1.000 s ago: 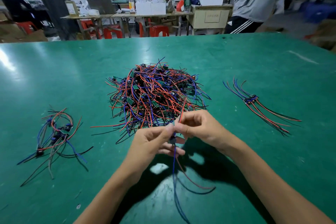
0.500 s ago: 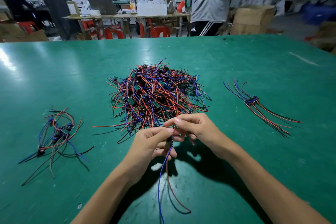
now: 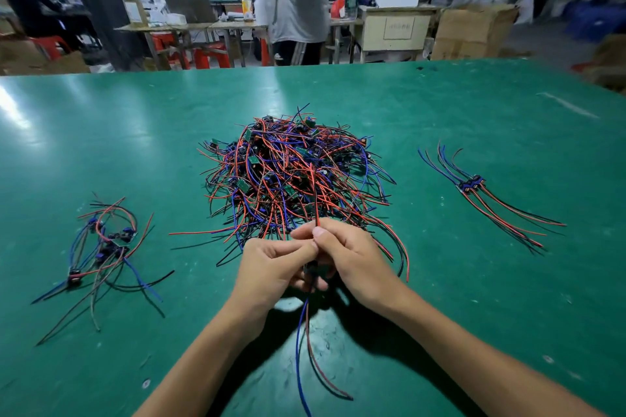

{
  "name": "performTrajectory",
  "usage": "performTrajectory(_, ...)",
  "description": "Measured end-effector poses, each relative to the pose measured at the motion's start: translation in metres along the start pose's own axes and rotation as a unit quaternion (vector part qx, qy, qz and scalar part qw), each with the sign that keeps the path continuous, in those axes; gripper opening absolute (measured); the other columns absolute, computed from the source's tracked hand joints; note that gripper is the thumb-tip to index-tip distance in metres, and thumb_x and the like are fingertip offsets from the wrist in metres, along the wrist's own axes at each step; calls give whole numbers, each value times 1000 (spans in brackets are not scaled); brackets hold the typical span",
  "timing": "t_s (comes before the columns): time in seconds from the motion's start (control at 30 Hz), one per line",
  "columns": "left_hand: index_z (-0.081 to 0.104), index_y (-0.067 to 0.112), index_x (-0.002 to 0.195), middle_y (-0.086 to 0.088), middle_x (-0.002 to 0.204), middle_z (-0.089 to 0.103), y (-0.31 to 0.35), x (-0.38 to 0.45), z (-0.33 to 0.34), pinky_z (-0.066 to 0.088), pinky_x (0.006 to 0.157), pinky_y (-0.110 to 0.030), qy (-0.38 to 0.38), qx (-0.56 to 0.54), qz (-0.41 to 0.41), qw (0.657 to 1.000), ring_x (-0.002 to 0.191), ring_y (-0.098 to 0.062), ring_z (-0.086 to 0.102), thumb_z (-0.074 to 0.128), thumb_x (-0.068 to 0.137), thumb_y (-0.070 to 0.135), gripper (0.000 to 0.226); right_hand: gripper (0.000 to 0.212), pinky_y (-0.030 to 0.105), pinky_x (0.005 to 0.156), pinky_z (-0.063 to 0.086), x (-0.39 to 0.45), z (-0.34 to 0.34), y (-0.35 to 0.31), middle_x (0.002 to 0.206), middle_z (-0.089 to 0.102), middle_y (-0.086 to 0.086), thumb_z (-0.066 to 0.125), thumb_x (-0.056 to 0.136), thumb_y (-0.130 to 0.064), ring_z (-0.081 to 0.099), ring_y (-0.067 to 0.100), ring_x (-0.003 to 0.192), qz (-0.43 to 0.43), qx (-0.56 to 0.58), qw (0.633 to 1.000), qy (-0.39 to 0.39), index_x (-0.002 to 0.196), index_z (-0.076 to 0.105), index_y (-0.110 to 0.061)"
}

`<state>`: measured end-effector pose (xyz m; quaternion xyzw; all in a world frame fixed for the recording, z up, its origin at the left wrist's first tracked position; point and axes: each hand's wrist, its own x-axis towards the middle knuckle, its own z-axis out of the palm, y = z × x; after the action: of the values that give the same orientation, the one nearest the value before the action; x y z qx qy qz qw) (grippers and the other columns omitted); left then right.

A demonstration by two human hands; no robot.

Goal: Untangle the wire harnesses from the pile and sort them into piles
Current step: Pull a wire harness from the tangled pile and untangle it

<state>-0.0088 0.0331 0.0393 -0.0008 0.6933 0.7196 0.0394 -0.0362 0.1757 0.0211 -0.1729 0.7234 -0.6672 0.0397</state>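
A big tangled pile of red, blue and black wire harnesses point(image 3: 291, 173) lies mid-table. Just in front of it, my left hand point(image 3: 271, 267) and my right hand point(image 3: 349, 257) meet and both pinch one wire harness point(image 3: 306, 342). Its small dark board sits between my fingers, mostly hidden. Its blue and red leads hang toward me, and a red lead sticks up past my right fingertips. A loose sorted pile point(image 3: 105, 247) lies at the left. A neat sorted bundle point(image 3: 481, 193) lies at the right.
The green table point(image 3: 508, 298) stretches wide around the piles. Beyond its far edge a person in a grey shirt point(image 3: 298, 10) stands near workbenches, red stools and cardboard boxes point(image 3: 471, 30). Other people sit at the back left.
My hands have stayed together in front of the pile, working the harness; its hanging leads have swung and straightened. The person in grey has walked left behind the table.
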Motion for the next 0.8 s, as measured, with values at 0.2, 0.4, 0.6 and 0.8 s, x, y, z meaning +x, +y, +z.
performTrajectory(0.2,81,3,76,-19,75,76,4,0,5,61,64,-26,-39,18,2,999,64,-22,74,67,91,4,21,32,16,41,37,1,3,2,49,49,-20,37,96,-30,43,0,46,7,-18,997,79,89,66,-16)
performTrajectory(0.4,80,-4,83,-23,80,76,-1,-4,5,60,70,-27,-93,24,-27,995,68,-22,72,70,87,-1,11,28,28,49,43,10,-8,-5,88,74,-10,37,93,-33,56,19,56,51,2,985,165,85,62,-21)
performTrajectory(0.6,80,-1,77,-18,78,76,-2,-5,4,57,70,-21,-127,51,-24,990,70,-15,73,75,83,0,8,30,24,36,43,15,-25,-17,89,76,-6,37,104,-16,54,16,48,99,82,969,212,86,61,-15)
performTrajectory(0.8,82,3,80,-17,80,77,0,-7,4,57,73,-22,-117,46,-37,991,70,-14,72,74,85,3,9,28,25,40,47,15,-32,-22,85,77,1,41,105,-20,57,15,52,126,175,962,167,94,67,-17)
